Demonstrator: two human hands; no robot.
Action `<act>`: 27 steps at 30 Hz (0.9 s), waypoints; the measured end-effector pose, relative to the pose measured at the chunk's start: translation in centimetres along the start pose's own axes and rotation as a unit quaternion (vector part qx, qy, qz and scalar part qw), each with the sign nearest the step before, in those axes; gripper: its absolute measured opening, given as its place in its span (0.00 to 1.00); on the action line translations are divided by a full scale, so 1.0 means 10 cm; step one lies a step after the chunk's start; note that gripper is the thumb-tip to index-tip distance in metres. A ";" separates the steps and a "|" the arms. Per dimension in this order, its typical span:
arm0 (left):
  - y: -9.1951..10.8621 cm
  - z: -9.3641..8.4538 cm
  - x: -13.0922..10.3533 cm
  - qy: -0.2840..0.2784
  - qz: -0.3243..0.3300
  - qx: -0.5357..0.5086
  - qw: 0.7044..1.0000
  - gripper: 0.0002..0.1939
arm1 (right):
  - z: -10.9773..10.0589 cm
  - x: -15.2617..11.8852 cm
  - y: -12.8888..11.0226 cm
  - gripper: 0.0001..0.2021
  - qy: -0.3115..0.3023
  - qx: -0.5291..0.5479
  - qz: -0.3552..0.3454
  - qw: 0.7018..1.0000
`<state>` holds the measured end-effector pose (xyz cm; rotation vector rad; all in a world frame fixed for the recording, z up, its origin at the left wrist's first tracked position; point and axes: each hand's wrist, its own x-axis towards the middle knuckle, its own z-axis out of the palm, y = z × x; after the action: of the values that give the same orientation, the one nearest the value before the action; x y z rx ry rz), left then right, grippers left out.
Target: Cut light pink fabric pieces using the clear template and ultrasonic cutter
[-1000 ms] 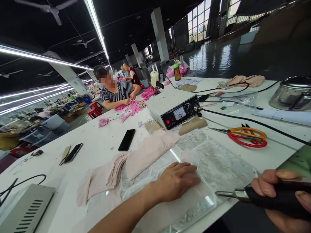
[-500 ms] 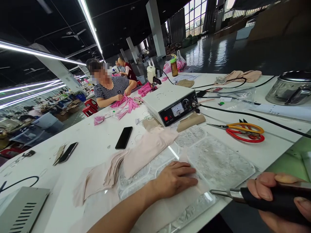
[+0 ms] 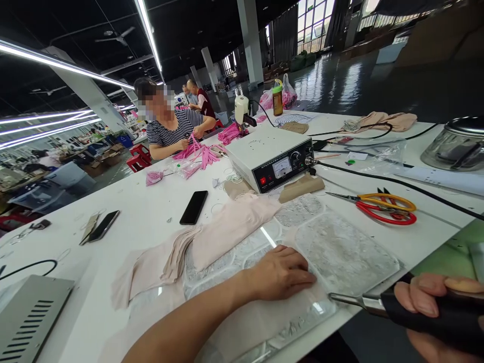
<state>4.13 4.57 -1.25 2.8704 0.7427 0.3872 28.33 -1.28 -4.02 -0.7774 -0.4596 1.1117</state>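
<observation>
My left hand [image 3: 282, 275] rests palm down on thin pale pink fabric [image 3: 264, 322], its fingers lying close together and slightly bent. Under the fabric lies a clear, scuffed plate [image 3: 344, 252]. At the lower right my right hand [image 3: 434, 307] is wrapped round the black handle of a metal-tipped tool [image 3: 353, 301], whose tip points left at the plate's near right edge. A stack of pale pink fabric pieces [image 3: 230, 227] lies beyond my left forearm.
Behind the plate stands a control box [image 3: 280, 161] with a dial and cable. Scissors [image 3: 385, 206] lie to its right, a black phone [image 3: 194, 207] to its left. A vented grey box [image 3: 34, 317] sits at left. Across the table a person handles pink strips [image 3: 198, 151].
My left hand has shifted slightly right on the fabric, its fingers drawn closer together and more bent. My right hand and the tool have moved slightly right in view. The camera view has shifted a little.
</observation>
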 end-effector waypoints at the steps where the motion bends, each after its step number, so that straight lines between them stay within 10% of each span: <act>1: 0.00 -0.01 -0.01 -0.005 0.010 -0.001 1.000 0.12 | -0.03 0.01 0.01 0.11 0.001 0.001 0.001 1.000; 9: 0.01 -0.05 -0.02 -0.058 0.141 0.023 0.988 0.15 | -0.29 0.20 0.10 0.16 -0.004 0.016 0.010 1.000; 27: 0.03 -0.07 -0.05 -0.032 0.132 0.036 0.990 0.12 | 0.06 -0.08 -0.04 0.15 0.037 -0.043 -0.004 0.998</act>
<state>3.62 4.17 -0.61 3.0403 0.3723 0.3027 27.83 -1.88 -3.27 -0.8886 -0.4497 1.0583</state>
